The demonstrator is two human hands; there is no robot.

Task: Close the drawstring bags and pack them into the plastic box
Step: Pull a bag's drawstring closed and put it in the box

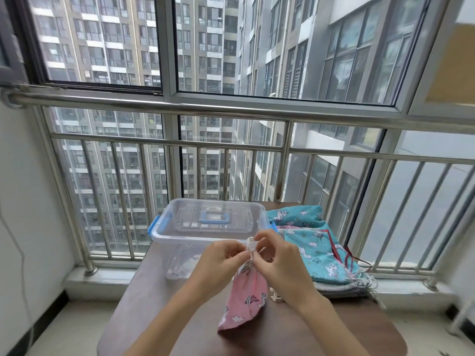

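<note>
- closing step: left hand (218,263) and right hand (280,258) fingers pinch the cord at the pink drawstring bag (244,301) neck.
- next, likely: finish the tie, then lower it into the open plastic box (180,242) just behind the bag.

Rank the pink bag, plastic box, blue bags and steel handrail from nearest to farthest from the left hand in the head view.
1. The pink bag: pinched at its neck by the left hand.
2. The plastic box: just behind that hand.
3. The blue bags: piled off to the right.
4. The steel handrail: far behind, above everything else.
</note>
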